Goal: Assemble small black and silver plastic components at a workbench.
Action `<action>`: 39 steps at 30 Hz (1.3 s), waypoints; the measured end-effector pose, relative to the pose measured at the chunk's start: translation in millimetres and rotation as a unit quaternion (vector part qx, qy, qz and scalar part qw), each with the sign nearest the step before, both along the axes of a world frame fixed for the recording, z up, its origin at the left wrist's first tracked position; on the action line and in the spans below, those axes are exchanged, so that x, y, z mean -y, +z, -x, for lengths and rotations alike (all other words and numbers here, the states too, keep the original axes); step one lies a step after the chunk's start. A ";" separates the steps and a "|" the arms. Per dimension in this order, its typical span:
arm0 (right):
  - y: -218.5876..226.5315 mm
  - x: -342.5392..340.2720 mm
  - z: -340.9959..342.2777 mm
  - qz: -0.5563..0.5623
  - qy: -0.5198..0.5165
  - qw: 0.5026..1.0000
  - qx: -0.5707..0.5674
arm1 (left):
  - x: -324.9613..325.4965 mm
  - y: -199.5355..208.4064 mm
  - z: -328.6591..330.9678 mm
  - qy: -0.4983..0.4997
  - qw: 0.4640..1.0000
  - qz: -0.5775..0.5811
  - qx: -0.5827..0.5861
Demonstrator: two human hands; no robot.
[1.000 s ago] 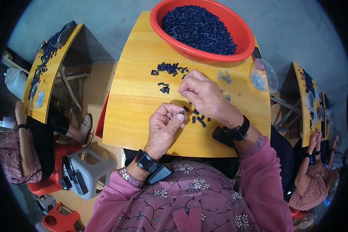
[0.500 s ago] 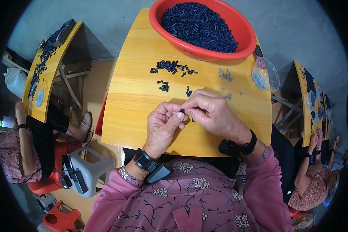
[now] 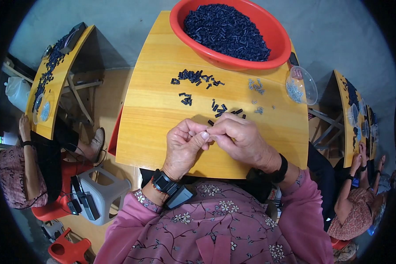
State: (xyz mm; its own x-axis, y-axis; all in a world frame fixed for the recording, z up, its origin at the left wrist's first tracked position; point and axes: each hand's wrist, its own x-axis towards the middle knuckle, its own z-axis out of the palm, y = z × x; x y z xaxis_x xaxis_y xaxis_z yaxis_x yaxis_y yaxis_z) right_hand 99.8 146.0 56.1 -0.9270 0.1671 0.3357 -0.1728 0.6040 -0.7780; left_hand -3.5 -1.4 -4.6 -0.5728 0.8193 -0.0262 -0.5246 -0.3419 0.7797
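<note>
Above the near half of the yellow wooden table (image 3: 149, 127), my two hands meet fingertip to fingertip. My left hand (image 3: 182, 149) is closed in a pinch; the small black piece seen there a moment earlier is now covered by the fingers. My right hand (image 3: 242, 138) also pinches against the left fingertips, and whatever it grips is hidden. Just beyond the hands lie several loose black tubular pieces (image 3: 223, 107). Farther off are a small black cluster (image 3: 186, 100) and a larger black pile (image 3: 191, 76). To their right sit small silvery metal parts (image 3: 256, 86).
A large red basin (image 3: 282, 44) full of black pieces stands at the table's far edge. Beside it, a clear plastic bowl (image 3: 311, 86) holds silvery parts. People work at a left table (image 3: 70, 72) and a right table (image 3: 345, 119). A grey stool (image 3: 114, 187) stands at lower left.
My right hand has shifted slightly down and toward me, uncovering more black pieces on the table. The black piece between my fingertips has gone out of sight.
</note>
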 end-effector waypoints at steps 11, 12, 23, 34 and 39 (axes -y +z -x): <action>-5.4 -12.2 -7.0 0.328 -0.047 0.940 0.085 | -4.2 10.4 -4.6 0.011 0.998 0.037 -0.051; -7.7 -11.4 -6.5 0.341 -0.048 0.936 0.076 | -4.2 9.7 -4.3 0.011 0.998 0.037 -0.051; -13.1 -8.9 -2.0 0.423 -0.067 0.897 0.106 | -1.8 7.2 -1.6 0.004 0.995 0.068 -0.076; -14.0 -7.4 0.4 0.407 -0.090 0.904 0.099 | -1.9 8.9 -1.9 0.001 0.996 0.069 -0.056; -8.1 -4.5 0.9 0.317 -0.097 0.939 0.090 | -1.7 6.8 -2.2 -0.001 0.996 0.075 -0.054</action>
State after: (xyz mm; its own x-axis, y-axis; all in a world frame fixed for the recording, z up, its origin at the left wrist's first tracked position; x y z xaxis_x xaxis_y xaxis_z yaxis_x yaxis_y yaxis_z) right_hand 98.9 150.6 48.0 -0.8908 0.4521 -0.0467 0.0604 0.0159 -0.9980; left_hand -1.4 0.3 2.2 -0.5773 0.8120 -0.0859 -0.4355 -0.2172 0.8736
